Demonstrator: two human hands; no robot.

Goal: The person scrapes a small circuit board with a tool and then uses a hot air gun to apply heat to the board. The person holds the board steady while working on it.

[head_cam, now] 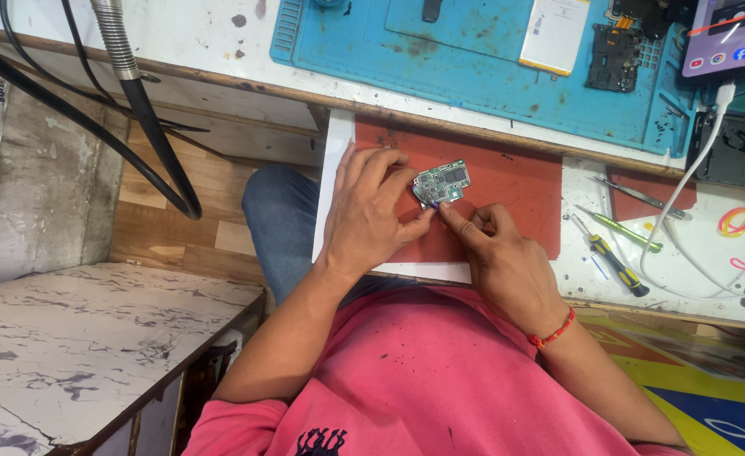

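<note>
head view: the left hand (371, 211) pinches the small green circuit board (442, 183) by its lower left corner, fingers closed on it, above the red mat (516, 181). the right hand (499, 253) has its fingertips pressed at the same corner. bare mat lies open to the right; screwdrivers (617, 249) rest well apart near the bench edge. the blue work mat (474, 59) lies beyond.

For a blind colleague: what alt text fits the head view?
Two hands, left and right, pinch a small green circuit board over a red mat. Screwdrivers lie to the right, a blue work mat beyond.
</note>
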